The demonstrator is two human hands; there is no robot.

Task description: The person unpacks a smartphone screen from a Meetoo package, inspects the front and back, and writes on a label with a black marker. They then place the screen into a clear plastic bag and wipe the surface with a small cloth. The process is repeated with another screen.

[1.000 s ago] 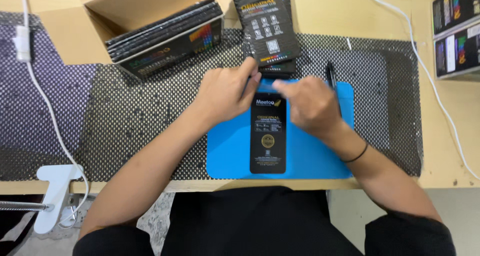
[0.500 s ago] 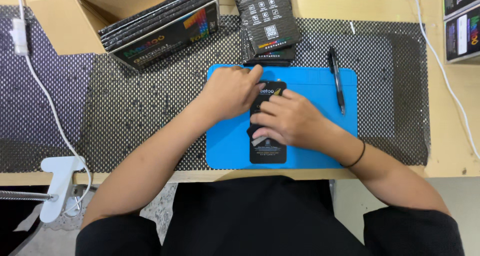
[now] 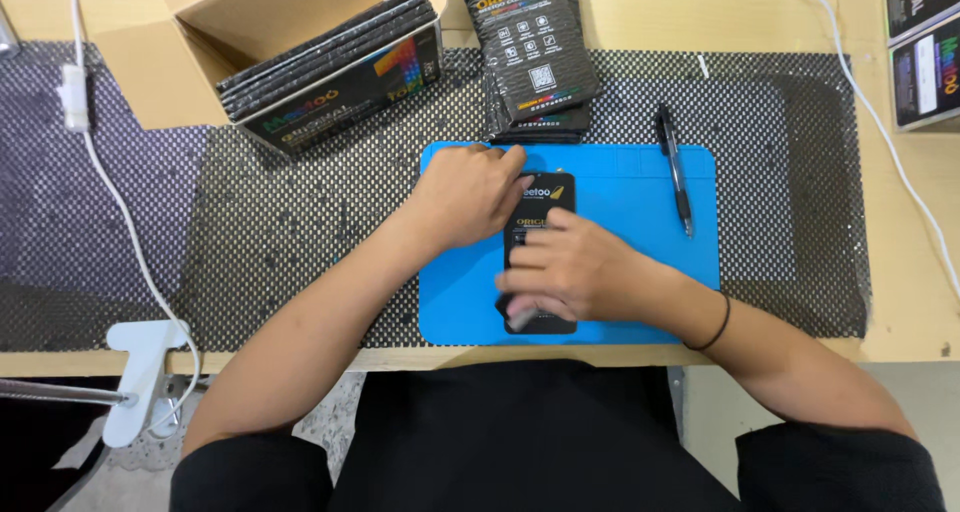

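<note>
Flat on the blue mat (image 3: 640, 272) near the desk's front edge lies a slim black packet (image 3: 541, 262). The left hand (image 3: 468, 192) pins its far left corner with curled fingers, while the right hand (image 3: 570, 269) lies open-fingered across its near half, gripping nothing. A black pen (image 3: 675, 167) rests to the right.

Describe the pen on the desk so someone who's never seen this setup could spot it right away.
Find the bright blue mat in the middle of the black mesh liner. Near the mat's upper right corner lies a slim black pen, pointing away from the person, clear of both hands. It is the only thin stick-shaped thing there; its neighbours are flat black packages.
</note>
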